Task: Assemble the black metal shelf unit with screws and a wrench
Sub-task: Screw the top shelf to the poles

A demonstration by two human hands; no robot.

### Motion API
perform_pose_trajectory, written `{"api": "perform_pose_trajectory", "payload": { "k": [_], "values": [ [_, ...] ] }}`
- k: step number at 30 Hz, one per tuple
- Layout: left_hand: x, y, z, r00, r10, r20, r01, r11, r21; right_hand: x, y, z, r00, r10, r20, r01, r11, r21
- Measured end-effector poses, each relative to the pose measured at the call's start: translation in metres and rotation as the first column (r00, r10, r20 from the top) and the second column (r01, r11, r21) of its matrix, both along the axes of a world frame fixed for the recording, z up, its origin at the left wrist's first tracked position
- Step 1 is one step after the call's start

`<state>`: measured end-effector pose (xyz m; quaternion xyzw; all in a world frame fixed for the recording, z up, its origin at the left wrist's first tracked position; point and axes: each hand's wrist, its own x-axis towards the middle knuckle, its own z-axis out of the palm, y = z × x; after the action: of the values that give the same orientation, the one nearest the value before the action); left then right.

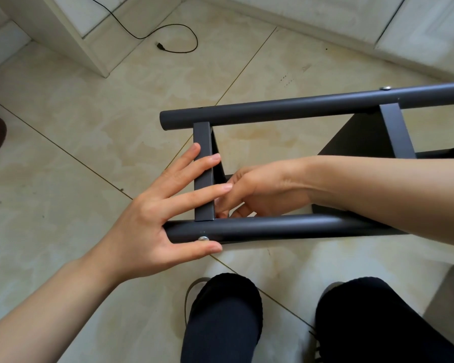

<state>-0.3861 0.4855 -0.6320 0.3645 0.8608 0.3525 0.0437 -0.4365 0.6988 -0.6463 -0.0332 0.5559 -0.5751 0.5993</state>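
Note:
The black metal shelf frame lies on its side on the tiled floor: a far round tube [299,108], a near round tube [286,227] and a flat crossbar [203,174] between their left ends. My left hand [168,213] is spread flat, fingers straight across the crossbar, thumb along the near tube beside a silver screw head [203,238]. My right hand [257,195] reaches inside the frame behind the crossbar, fingers curled at the corner joint; what they hold is hidden. A second screw head [385,88] sits on the far tube above another crossbar [396,132].
A black cable with a plug [161,46] lies on the floor at the back. A white cabinet corner [89,48] stands at the back left. My knees in dark trousers [220,323] are just below the frame. A dark shelf panel [357,137] shows inside the frame.

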Motion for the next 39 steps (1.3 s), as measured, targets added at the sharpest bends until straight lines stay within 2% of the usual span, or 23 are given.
{"api": "perform_pose_trajectory", "payload": {
  "k": [6,9,13,22,28,34,39],
  "values": [
    [-0.0042,0.0023,0.0006,1.000,-0.002,0.010,0.002,1.000,0.012,0.0002,-0.0048,0.0003,0.997,-0.025,-0.075,0.031,0.996,0.088],
    [-0.0055,0.0013,0.0004,1.000,-0.007,0.011,0.007,1.000,0.008,-0.0002,-0.0055,0.0005,0.996,-0.005,-0.090,0.011,0.998,0.063],
    [-0.0065,0.0005,-0.0005,1.000,-0.007,0.002,0.007,1.000,0.008,-0.0038,0.0014,0.0022,0.998,0.013,-0.054,-0.012,1.000,0.017],
    [-0.0044,0.0009,-0.0004,1.000,-0.001,0.007,0.001,1.000,0.014,-0.0010,-0.0060,-0.0019,0.997,-0.013,-0.074,0.016,0.999,0.035],
    [-0.0032,0.0001,-0.0005,1.000,-0.005,-0.001,0.005,1.000,0.004,-0.0017,-0.0017,-0.0001,1.000,0.012,-0.017,-0.012,1.000,0.020],
    [-0.0056,0.0012,0.0003,1.000,-0.006,0.002,0.006,1.000,0.006,-0.0028,-0.0060,-0.0006,0.999,-0.006,-0.046,0.008,0.999,0.041],
    [-0.0056,0.0007,0.0004,1.000,-0.008,0.001,0.008,1.000,-0.005,-0.0058,0.0012,0.0039,0.998,0.055,0.015,-0.055,0.998,0.030]
  ]
}}
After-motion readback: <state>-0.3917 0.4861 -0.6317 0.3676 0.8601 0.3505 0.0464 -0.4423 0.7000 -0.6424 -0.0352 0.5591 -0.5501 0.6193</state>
